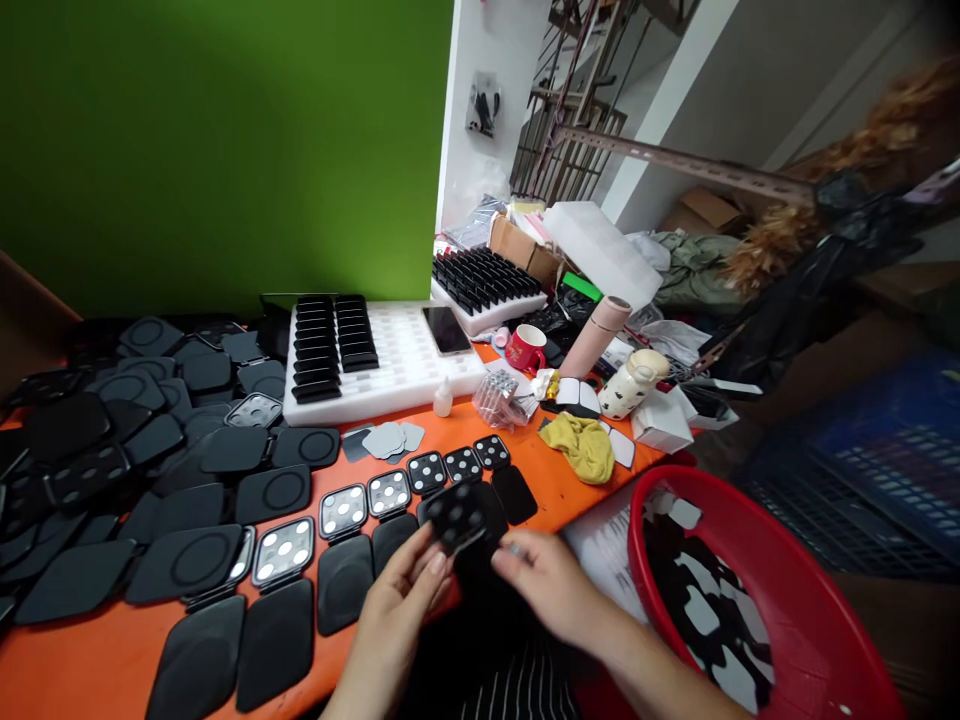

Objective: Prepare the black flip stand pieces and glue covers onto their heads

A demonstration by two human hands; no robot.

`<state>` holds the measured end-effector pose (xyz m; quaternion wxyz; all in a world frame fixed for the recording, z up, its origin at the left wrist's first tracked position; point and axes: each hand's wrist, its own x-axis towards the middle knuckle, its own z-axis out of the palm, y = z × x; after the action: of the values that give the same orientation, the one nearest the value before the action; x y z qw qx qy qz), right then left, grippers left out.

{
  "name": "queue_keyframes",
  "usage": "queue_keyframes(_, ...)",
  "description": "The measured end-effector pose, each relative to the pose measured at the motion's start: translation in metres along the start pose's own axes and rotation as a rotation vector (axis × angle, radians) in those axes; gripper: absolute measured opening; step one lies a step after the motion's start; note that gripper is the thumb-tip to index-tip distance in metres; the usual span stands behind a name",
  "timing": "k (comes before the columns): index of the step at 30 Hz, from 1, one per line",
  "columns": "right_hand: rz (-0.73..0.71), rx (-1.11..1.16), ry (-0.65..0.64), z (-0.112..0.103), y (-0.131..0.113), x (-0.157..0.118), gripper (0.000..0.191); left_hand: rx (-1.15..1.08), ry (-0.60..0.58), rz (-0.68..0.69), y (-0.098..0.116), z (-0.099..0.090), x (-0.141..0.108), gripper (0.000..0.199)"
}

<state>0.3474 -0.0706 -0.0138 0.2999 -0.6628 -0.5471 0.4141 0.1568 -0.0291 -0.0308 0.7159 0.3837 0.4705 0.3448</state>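
My left hand (412,590) pinches a black hinged panel (455,515) by its left edge; the panel has round spots on its face and is tilted up above the table's front edge. Just right of it is my right hand (547,580), its thumb and fingers pressed together. A small shiny bit shows at those fingertips, too blurred to name. Opened black panels with silver-dotted halves (283,552) lie in a row beyond and to the left of my hands. Behind that row are loose rounded silvery plates (386,440).
Black panels (202,560) are piled on the left of the orange table (97,660). At the back, a white foam tray (397,385) holds upright black pieces and a phone (447,330). A red basin (810,610) stands at right. A yellow cloth (581,447) and mug (526,348) lie nearby.
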Motion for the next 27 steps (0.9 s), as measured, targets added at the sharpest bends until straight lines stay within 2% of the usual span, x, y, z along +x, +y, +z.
queue_keyframes(2,0.033,-0.134,0.116,-0.038,0.022,0.019,0.028,0.199,-0.058,0.122,-0.007,-0.002,0.007,0.047)
queue_keyframes(3,0.06,-0.255,0.142,-0.057,0.033,0.03,0.03,0.34,-0.089,0.189,-0.011,-0.005,0.009,0.041)
queue_keyframes(5,0.095,-0.337,0.166,-0.089,0.056,0.053,0.029,0.622,-0.146,0.308,-0.018,-0.01,0.01,0.031)
queue_keyframes(8,0.128,-0.405,0.166,-0.11,0.078,0.079,0.029,0.878,-0.174,0.456,-0.026,-0.015,0.009,0.027)
queue_keyframes(12,0.119,-0.462,0.219,-0.1,0.083,0.09,0.03,1.056,-0.137,0.635,-0.031,-0.019,0.008,0.026)
queue_keyframes(18,0.058,-0.429,0.416,-0.094,0.072,0.079,0.028,1.192,-0.137,0.818,-0.03,-0.025,0.008,0.029)
queue_keyframes(22,0.035,-0.329,0.436,-0.078,0.064,0.044,0.04,1.203,-0.16,0.881,-0.031,-0.03,0.01,0.029)
queue_keyframes(27,0.094,-0.181,0.279,-0.027,0.07,-0.022,0.034,1.159,-0.163,0.868,-0.036,-0.031,0.012,0.027)
